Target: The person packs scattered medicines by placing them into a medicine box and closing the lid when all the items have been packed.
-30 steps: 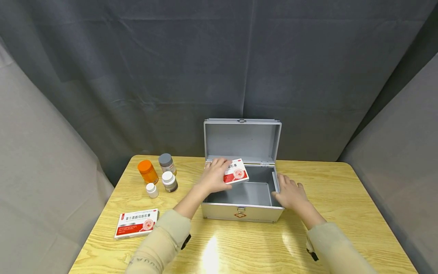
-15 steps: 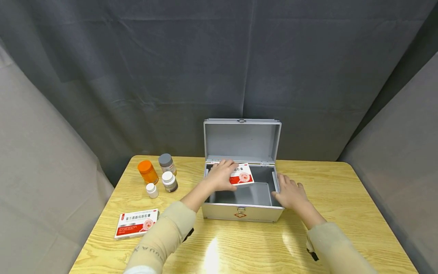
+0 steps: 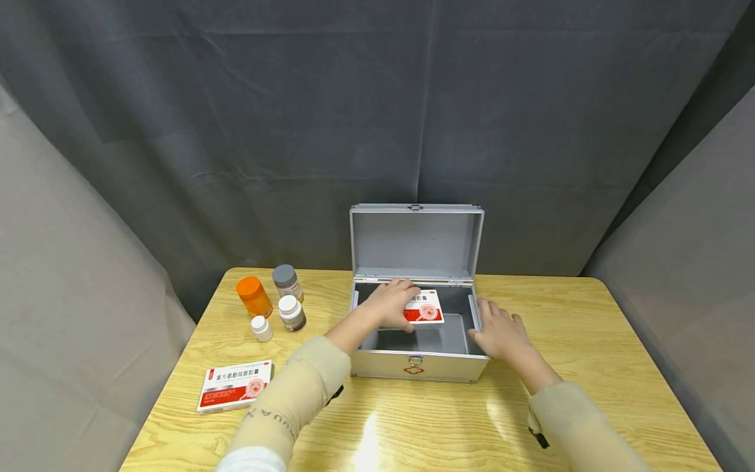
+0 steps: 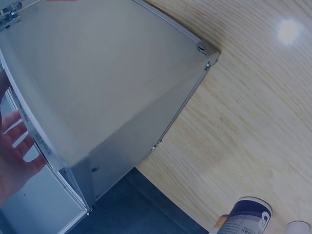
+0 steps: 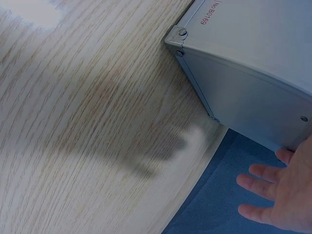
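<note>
In the head view my left hand (image 3: 390,305) grips a red and white medicine box (image 3: 426,307) by its left end, over the inside of a silver first-aid case (image 3: 413,367). The case lid (image 3: 416,246) stands upright at the back. My right hand (image 3: 501,330) rests at the case's right wall, thumb near the rim. In the right wrist view its fingers (image 5: 261,187) are spread beside the case's outer side. The left wrist view shows my left hand (image 4: 17,158) partly behind the case wall, with the medicine box mostly hidden.
A second red and white medicine box (image 3: 236,385) lies at the table's front left. Behind it stand an orange bottle (image 3: 255,297), a grey-capped bottle (image 3: 288,282), a white-capped bottle (image 3: 292,313) and a small white bottle (image 3: 262,328). A dark curtain (image 3: 295,131) hangs behind the table.
My left hand has carried the medicine box to the right and lower, into the case opening. The right hand stays in place.
</note>
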`<action>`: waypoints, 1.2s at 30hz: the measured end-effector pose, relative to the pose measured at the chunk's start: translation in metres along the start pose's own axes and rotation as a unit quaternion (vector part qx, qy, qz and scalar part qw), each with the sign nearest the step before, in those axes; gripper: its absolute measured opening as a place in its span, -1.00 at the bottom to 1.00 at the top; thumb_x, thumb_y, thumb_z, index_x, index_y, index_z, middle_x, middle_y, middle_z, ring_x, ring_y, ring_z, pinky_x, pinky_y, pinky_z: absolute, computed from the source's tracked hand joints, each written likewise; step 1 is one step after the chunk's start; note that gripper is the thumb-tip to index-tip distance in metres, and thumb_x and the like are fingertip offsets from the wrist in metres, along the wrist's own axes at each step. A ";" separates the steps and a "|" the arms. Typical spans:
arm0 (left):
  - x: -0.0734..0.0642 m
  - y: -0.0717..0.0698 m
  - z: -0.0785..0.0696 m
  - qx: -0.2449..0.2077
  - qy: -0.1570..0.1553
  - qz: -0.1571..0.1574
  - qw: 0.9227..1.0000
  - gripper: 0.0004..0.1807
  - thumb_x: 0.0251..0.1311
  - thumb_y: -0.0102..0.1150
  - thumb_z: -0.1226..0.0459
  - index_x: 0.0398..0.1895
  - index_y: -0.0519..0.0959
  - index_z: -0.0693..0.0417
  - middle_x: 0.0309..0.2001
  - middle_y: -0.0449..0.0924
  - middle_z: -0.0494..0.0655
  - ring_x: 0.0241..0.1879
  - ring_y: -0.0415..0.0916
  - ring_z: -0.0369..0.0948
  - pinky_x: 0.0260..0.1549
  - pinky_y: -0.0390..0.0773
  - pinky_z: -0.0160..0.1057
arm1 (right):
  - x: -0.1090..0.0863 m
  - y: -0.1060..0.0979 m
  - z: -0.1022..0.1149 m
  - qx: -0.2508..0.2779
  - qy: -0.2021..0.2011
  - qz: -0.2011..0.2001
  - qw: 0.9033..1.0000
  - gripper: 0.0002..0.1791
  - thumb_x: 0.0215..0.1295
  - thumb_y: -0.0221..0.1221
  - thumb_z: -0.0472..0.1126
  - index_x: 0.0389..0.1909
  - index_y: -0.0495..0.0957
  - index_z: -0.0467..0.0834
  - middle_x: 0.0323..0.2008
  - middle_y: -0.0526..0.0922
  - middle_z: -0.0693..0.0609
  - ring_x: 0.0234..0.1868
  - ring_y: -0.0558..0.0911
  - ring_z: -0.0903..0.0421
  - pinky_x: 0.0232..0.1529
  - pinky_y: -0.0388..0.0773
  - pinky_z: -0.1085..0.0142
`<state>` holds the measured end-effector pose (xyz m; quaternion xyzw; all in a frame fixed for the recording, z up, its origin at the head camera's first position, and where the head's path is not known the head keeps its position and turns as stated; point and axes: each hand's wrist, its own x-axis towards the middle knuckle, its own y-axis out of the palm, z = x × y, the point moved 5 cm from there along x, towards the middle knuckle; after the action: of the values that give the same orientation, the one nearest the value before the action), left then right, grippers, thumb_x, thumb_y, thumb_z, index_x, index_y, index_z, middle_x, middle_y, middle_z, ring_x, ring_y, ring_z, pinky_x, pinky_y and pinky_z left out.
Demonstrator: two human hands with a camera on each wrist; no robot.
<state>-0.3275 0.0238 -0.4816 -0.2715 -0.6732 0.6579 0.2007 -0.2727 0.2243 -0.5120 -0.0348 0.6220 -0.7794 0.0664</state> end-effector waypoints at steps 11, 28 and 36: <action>0.010 0.006 -0.010 0.032 0.004 0.038 0.999 -0.09 -0.28 0.40 -0.08 0.26 0.31 -0.09 0.25 0.24 -0.15 0.23 0.16 -0.14 0.06 0.35 -0.13 | 0.001 0.000 0.001 0.001 -0.006 -0.004 1.000 -0.18 0.13 0.03 0.04 0.29 0.00 -0.35 0.20 0.22 -0.39 0.14 0.28 -0.37 0.07 0.09 -0.32; 0.026 0.020 -0.015 0.033 0.007 0.054 0.998 -0.12 -0.35 0.44 -0.08 0.20 0.39 -0.11 0.10 0.34 -0.21 0.05 0.29 -0.21 -0.13 0.45 -0.22 | -0.001 -0.002 0.002 0.006 -0.003 -0.005 1.000 -0.19 0.13 0.04 0.02 0.28 0.02 -0.35 0.18 0.23 -0.39 0.13 0.30 -0.37 0.05 0.11 -0.31; 0.037 0.031 -0.019 0.033 0.014 0.073 0.997 -0.13 -0.35 0.44 -0.10 0.19 0.39 -0.14 0.11 0.33 -0.22 0.06 0.28 -0.21 -0.10 0.45 -0.20 | -0.002 -0.004 0.003 0.007 -0.004 -0.007 1.000 -0.19 0.13 0.04 0.02 0.28 0.04 -0.36 0.18 0.24 -0.39 0.12 0.31 -0.37 0.04 0.13 -0.31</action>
<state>-0.3410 0.0616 -0.5149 -0.3219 -0.6267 0.6888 0.1707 -0.2704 0.2224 -0.5078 -0.0419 0.6162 -0.7839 0.0633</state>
